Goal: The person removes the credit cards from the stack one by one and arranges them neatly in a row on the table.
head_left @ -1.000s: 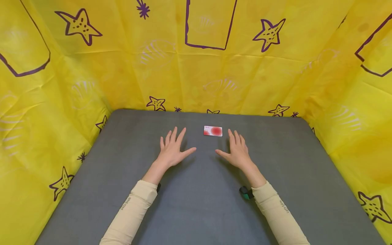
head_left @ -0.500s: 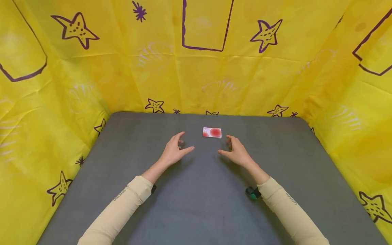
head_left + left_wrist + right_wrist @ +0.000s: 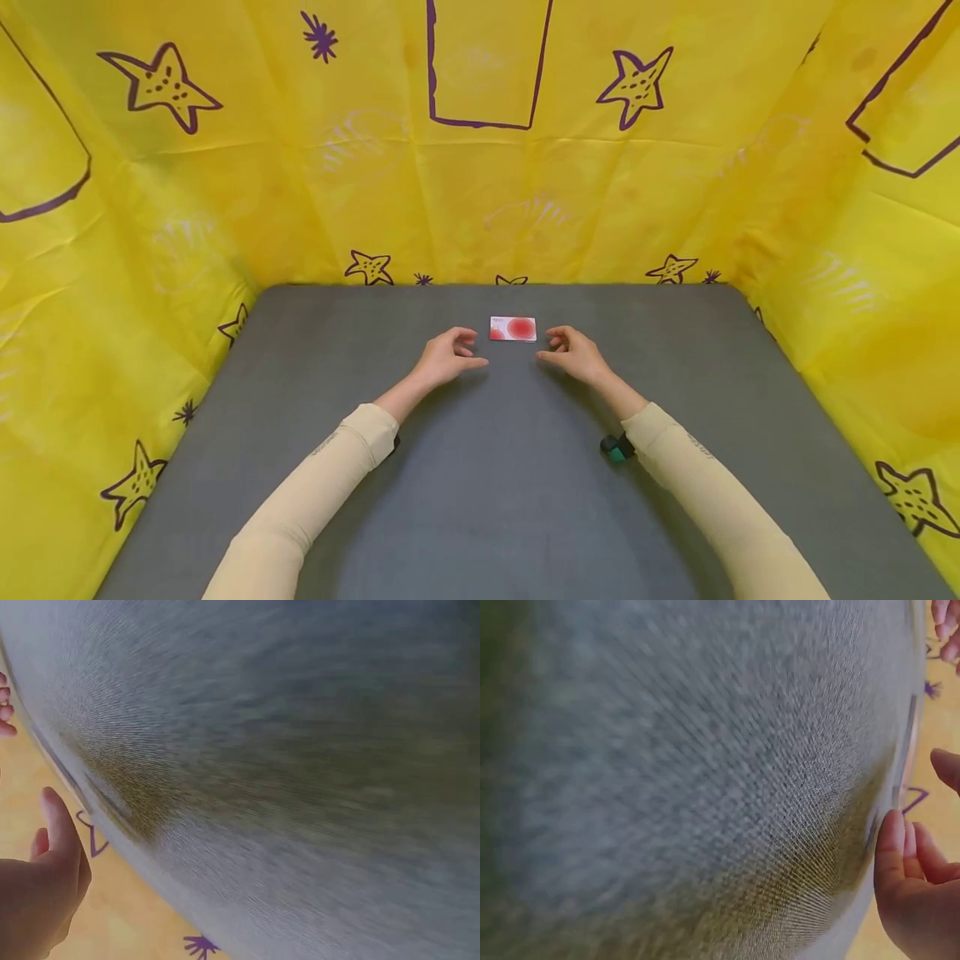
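Seen from the head camera, a grey table (image 3: 480, 500) fills the lower half of the frame. A small flat card (image 3: 513, 328), white with red circles, lies on it just above the frame's centre, near the table's far edge, with its long side running left to right. Two beige sleeves (image 3: 326, 475) come up from the bottom of the frame, ending in a person's bare wrists, with a grip on either side of the card. The left grip (image 3: 446, 357), left of the card and slightly below it, has loosely bent fingers and a thumb pointing right, set apart from them — it holds nothing. The right grip (image 3: 576, 354), right of the card and slightly below it, mirrors this: bent fingers, thumb pointing left, nothing held. Each is just beside the card, apart from it. A black-and-green wrist device (image 3: 617, 450) shows by the right cuff. Yellow cloth (image 3: 427, 200) with purple starfish outlines and faint pale fish covers the upper frame and both sides. The left wrist view shows part of the left grip at lower left; the right wrist view shows the right grip at lower right — much of the grey surface is blurred.
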Demonstrator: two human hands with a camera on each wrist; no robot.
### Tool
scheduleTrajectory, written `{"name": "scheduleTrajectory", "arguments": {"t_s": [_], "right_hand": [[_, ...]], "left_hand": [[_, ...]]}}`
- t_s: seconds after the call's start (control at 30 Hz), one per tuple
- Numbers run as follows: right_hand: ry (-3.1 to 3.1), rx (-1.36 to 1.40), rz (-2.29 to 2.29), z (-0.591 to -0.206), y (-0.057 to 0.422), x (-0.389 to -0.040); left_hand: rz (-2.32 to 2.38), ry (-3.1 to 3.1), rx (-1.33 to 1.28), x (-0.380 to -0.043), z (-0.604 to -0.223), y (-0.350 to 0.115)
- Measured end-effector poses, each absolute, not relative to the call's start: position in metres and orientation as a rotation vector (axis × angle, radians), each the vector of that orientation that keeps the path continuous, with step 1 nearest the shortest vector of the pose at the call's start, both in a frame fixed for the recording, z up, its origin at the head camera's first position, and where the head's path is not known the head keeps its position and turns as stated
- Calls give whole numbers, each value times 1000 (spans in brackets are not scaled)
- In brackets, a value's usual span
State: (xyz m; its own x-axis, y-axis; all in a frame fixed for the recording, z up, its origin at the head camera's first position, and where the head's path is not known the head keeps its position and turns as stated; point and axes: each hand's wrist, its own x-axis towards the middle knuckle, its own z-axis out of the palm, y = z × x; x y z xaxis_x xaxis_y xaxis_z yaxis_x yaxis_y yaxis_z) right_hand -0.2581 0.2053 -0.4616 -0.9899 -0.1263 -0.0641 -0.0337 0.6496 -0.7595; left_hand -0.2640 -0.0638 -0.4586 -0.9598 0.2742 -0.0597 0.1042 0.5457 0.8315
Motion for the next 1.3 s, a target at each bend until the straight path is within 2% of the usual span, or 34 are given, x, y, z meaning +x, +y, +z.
{"name": "scheduleTrajectory", "arguments": {"t_s": [0.63, 1.3], "right_hand": [[2846, -145, -1173, -475, 193, -302], [2840, -234, -1143, -480, 195, -306]], "left_hand": [[1367, 2651, 186, -312, -473, -32], [1186, 2702, 301, -326, -478, -26]]}}
